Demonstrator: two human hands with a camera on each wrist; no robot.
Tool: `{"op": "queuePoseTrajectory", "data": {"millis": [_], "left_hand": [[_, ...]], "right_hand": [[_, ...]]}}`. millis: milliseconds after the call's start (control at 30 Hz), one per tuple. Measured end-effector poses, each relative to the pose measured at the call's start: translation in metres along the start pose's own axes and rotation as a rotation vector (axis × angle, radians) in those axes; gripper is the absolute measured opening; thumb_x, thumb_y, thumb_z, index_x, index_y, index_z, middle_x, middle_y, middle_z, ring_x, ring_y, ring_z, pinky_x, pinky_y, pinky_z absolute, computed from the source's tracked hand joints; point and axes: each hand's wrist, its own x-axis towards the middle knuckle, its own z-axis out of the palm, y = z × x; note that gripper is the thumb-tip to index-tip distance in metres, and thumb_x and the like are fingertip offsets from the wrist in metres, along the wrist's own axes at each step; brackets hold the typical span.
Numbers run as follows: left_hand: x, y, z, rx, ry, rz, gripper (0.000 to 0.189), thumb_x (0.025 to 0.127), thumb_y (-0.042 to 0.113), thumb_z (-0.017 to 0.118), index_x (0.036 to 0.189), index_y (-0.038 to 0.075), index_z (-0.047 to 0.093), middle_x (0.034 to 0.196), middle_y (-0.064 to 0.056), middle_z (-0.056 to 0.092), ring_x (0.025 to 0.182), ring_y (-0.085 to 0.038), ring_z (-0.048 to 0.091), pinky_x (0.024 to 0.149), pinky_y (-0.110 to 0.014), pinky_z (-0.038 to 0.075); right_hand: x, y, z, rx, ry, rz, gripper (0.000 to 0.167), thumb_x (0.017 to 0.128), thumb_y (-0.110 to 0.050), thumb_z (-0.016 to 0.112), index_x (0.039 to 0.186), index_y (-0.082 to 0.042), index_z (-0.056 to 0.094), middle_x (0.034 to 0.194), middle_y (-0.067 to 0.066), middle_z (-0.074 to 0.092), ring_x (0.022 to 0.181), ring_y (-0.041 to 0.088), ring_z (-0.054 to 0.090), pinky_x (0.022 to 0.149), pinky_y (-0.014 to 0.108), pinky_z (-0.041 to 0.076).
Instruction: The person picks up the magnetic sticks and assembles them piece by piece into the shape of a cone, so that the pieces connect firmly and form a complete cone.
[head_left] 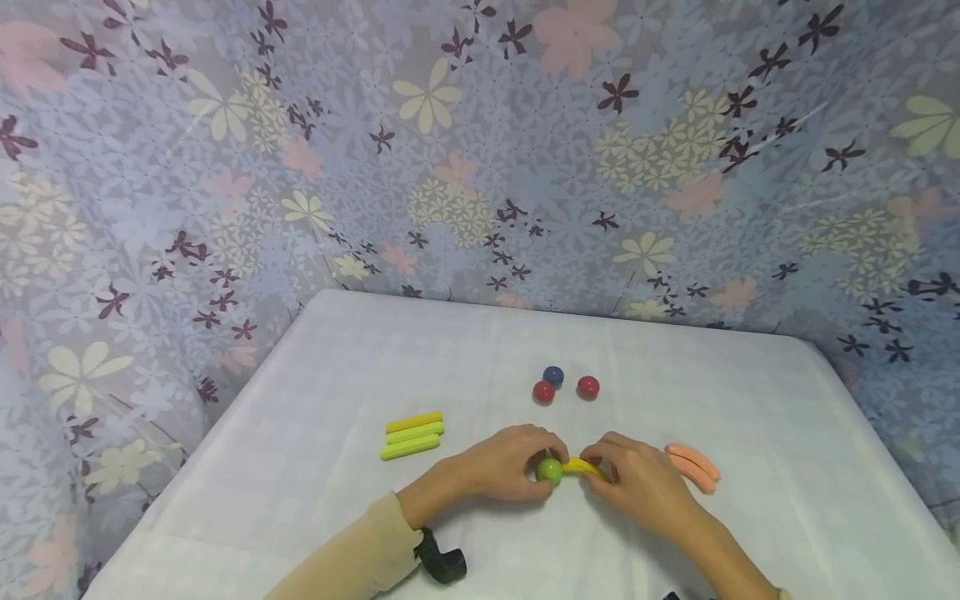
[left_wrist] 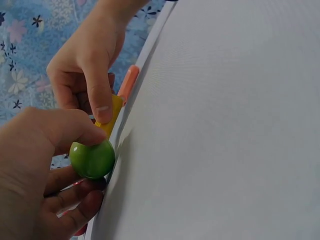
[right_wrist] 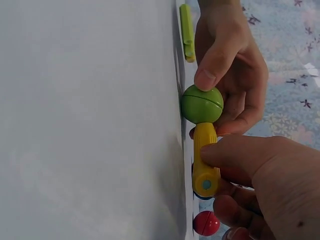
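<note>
My left hand (head_left: 506, 465) holds a glossy green ball (head_left: 549, 471) between thumb and fingers, low over the white cloth. A short, slightly curved yellow rod (head_left: 579, 466) is pinched between the thumb and fingers of my right hand (head_left: 647, 482). In the right wrist view one end of the yellow rod (right_wrist: 204, 155) meets the green ball (right_wrist: 202, 104), and its other end shows a small bluish disc. The left wrist view has the green ball (left_wrist: 93, 160) under my left thumb, the rod extending away toward the right hand.
Beyond the hands sit two red balls (head_left: 588, 387) and a blue ball (head_left: 553, 376). Several straight rods (head_left: 412, 434), yellow and yellow-green, lie side by side at the left. Two curved orange rods (head_left: 693, 467) lie right of my right hand. A floral curtain (head_left: 480, 167) hangs behind the table.
</note>
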Motion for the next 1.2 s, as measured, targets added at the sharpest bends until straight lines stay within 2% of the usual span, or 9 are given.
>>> {"op": "queuePoseTrajectory", "data": {"millis": [300,500,633,800,1033,1200], "left_hand": [[0.0,-0.002,-0.001,-0.08,-0.072,0.014,0.044,0.078,0.012,0.073,0.119,0.024,0.062,0.119,0.013,0.051,0.097,0.003,0.045,0.076,-0.012,0.044],[-0.001,-0.001,-0.004,-0.076,-0.108,0.01,0.048,0.076,0.01,0.073,0.121,0.023,0.065,0.113,0.013,0.051,0.093,0.003,0.047,0.076,-0.011,0.043],[-0.002,-0.002,-0.004,-0.056,-0.113,0.006,0.048,0.075,0.013,0.074,0.12,0.024,0.064,0.11,0.014,0.049,0.089,0.001,0.046,0.074,-0.009,0.041],[-0.003,-0.001,-0.005,-0.06,-0.12,0.002,0.044,0.074,0.014,0.075,0.116,0.024,0.066,0.106,0.013,0.048,0.087,0.0,0.046,0.073,-0.01,0.041],[-0.004,0.001,-0.007,-0.02,-0.109,-0.063,0.041,0.076,0.02,0.077,0.115,0.024,0.066,0.101,0.014,0.047,0.084,0.0,0.045,0.071,-0.011,0.04],[-0.004,0.001,-0.008,-0.018,-0.096,-0.065,0.041,0.077,0.015,0.076,0.116,0.021,0.066,0.113,0.011,0.045,0.085,0.003,0.048,0.073,-0.009,0.041]], "right_hand": [[0.001,-0.001,0.001,0.001,-0.011,0.0,0.017,0.077,-0.027,0.08,0.09,-0.031,0.07,0.083,-0.023,0.056,0.058,-0.002,0.043,0.051,0.02,0.039],[0.001,0.002,0.002,0.021,-0.001,-0.012,0.016,0.079,-0.031,0.079,0.092,-0.031,0.07,0.083,-0.025,0.056,0.058,-0.002,0.044,0.053,0.02,0.04],[0.001,0.005,0.003,0.038,-0.005,-0.008,0.013,0.082,-0.035,0.076,0.093,-0.031,0.07,0.085,-0.026,0.055,0.061,-0.003,0.044,0.053,0.02,0.04],[0.001,0.01,-0.002,0.073,-0.026,0.046,0.008,0.088,-0.038,0.07,0.093,-0.033,0.07,0.087,-0.026,0.055,0.063,0.0,0.047,0.055,0.021,0.042],[0.003,0.016,-0.007,0.061,-0.042,0.067,0.009,0.088,-0.034,0.07,0.095,-0.029,0.072,0.085,-0.022,0.056,0.062,0.002,0.047,0.054,0.022,0.042],[0.003,0.02,-0.008,0.036,-0.045,0.08,0.014,0.087,-0.036,0.071,0.097,-0.026,0.072,0.081,-0.021,0.055,0.06,0.002,0.045,0.052,0.023,0.04]]}}
